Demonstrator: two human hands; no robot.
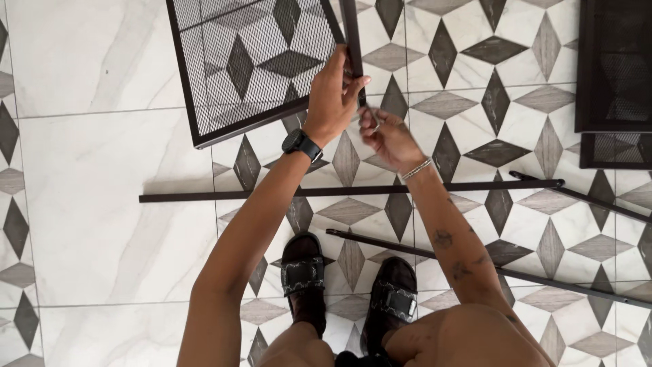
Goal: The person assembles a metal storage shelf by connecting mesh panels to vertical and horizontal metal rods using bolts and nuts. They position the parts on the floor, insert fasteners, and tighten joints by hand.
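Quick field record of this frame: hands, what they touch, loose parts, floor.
left hand: grips a dark metal bar at the corner of the mesh panel
right hand: pinched close to the bar's lower end; whatever it holds is too small to tell
loose parts: long rod and second rod lying on the floor; more mesh pieces at right
floor: marble-look tiles with grey diamond pattern
feet: black sandals

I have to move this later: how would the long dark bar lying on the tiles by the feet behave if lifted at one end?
The long dark bar looks like thin metal, so probably stiff. Its length suggests the far end would swing or drag. On glossy tiles it may slide and scrape.
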